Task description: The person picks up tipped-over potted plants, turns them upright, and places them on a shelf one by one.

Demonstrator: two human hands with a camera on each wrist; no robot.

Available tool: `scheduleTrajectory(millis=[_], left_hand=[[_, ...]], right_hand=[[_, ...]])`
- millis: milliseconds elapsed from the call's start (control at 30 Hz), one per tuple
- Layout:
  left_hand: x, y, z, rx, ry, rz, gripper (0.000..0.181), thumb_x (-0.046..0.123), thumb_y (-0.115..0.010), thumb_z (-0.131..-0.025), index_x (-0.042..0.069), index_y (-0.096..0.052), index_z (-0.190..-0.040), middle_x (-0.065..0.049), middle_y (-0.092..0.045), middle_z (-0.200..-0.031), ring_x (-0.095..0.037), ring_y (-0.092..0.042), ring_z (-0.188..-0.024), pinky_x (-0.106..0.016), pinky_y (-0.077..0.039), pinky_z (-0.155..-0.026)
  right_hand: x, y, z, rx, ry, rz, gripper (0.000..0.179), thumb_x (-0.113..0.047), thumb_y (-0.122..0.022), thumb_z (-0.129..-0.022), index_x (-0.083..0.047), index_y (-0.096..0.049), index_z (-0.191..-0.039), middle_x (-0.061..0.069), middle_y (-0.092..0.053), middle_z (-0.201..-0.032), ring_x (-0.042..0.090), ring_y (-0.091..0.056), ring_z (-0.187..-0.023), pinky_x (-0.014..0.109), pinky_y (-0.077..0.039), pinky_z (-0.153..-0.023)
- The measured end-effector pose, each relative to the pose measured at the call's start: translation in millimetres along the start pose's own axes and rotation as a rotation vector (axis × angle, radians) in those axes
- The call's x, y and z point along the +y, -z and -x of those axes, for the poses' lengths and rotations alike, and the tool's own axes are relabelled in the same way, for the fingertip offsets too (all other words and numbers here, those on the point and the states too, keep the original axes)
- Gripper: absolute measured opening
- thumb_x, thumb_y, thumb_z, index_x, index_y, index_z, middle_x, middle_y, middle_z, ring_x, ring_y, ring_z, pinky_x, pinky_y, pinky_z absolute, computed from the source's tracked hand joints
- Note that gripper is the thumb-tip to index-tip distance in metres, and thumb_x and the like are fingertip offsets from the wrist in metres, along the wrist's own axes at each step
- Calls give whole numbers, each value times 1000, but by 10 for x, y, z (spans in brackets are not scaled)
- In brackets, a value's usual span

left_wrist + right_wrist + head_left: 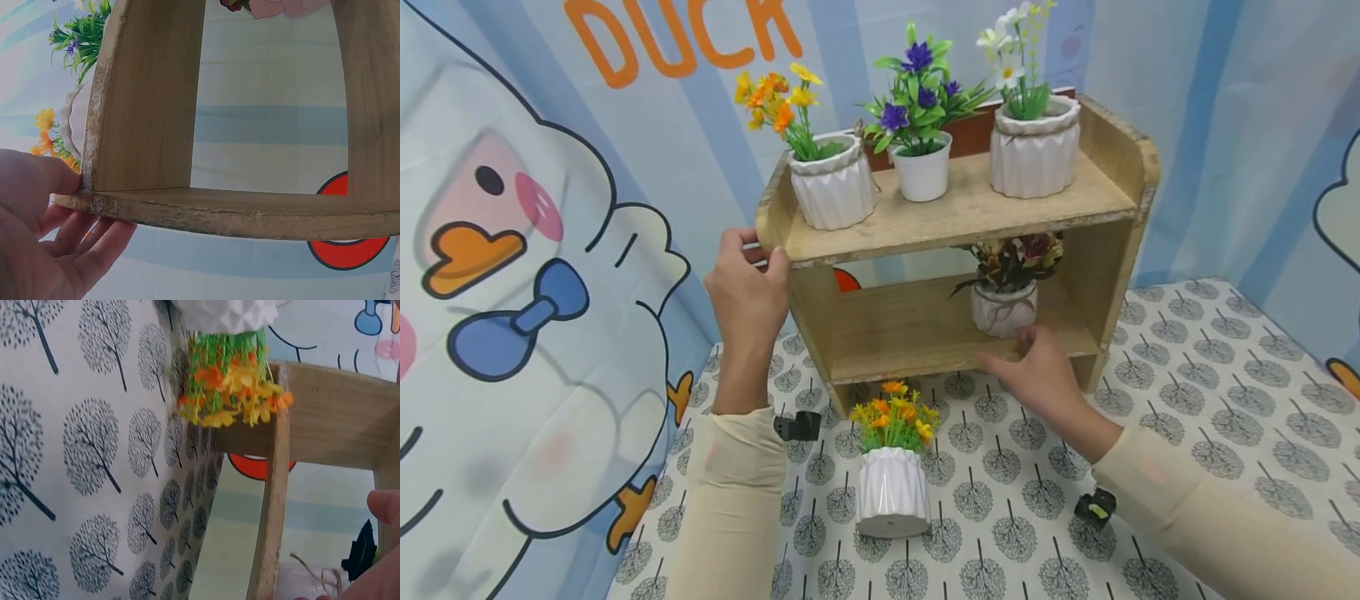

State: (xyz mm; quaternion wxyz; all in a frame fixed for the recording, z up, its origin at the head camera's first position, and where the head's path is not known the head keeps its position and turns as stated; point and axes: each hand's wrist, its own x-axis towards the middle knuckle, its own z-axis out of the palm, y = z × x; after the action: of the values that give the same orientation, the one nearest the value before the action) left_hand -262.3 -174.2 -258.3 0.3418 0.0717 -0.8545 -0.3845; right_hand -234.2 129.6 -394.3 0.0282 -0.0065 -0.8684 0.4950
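Observation:
My left hand [748, 292] grips the upper left corner of a two-tier wooden shelf [887, 242]. In the left wrist view its thumb lies on one side of the corner and the fingers [103, 247] on the other. On the lower tier stands a white pot [1003, 310] of dark leaves and dusky red flowers, twine tied around it. My right hand [1045, 375] is at the pot's lower front, fingertips touching or very near it, thumb spread away to the left. The right wrist view shows only part of the pot [306, 581] beside the hand.
Orange-yellow flowers in a white pot [833, 183], purple flowers in a smaller pot [923, 171] and white flowers in a pot [1036, 150] line the top tier. Another white pot [892, 492] with orange-yellow flowers is in front of the shelf on the tree-print cloth [1187, 433].

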Motion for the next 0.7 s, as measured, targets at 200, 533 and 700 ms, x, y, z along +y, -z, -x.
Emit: scheduleTrajectory(millis=[200, 533, 700], left_hand=[[2, -5, 3, 3, -1, 7, 33, 24, -61, -97, 6, -61, -125, -18, -75, -114, -29, -73, -102, -43, -62, -80], [3, -3, 5, -6, 3, -2, 33, 24, -61, -98, 6, -60, -125, -18, -75, -114, -30, -73, -100, -44, -62, -79], [10, 4, 2, -8, 12, -2, 34, 25, -60, -97, 7, -60, -126, -17, -75, -114, -29, -73, -101, -44, -62, -80]], right_hand=[[-41, -84, 103, -48, -6, 32, 91, -44, -75, -88, 10, -34, -149, 31, -47, -145, 46, -49, -131, 58, -44, -110], [-82, -274, 286, -181, -99, -9, 88, -44, -72, -90, 9, -34, -149, 31, -44, -150, 46, -47, -135, 58, -44, -110], [-59, -364, 361, -263, -169, -29, 90, -49, -70, -90, 6, -33, -151, 28, -46, -150, 46, -49, -134, 57, -47, -107]])
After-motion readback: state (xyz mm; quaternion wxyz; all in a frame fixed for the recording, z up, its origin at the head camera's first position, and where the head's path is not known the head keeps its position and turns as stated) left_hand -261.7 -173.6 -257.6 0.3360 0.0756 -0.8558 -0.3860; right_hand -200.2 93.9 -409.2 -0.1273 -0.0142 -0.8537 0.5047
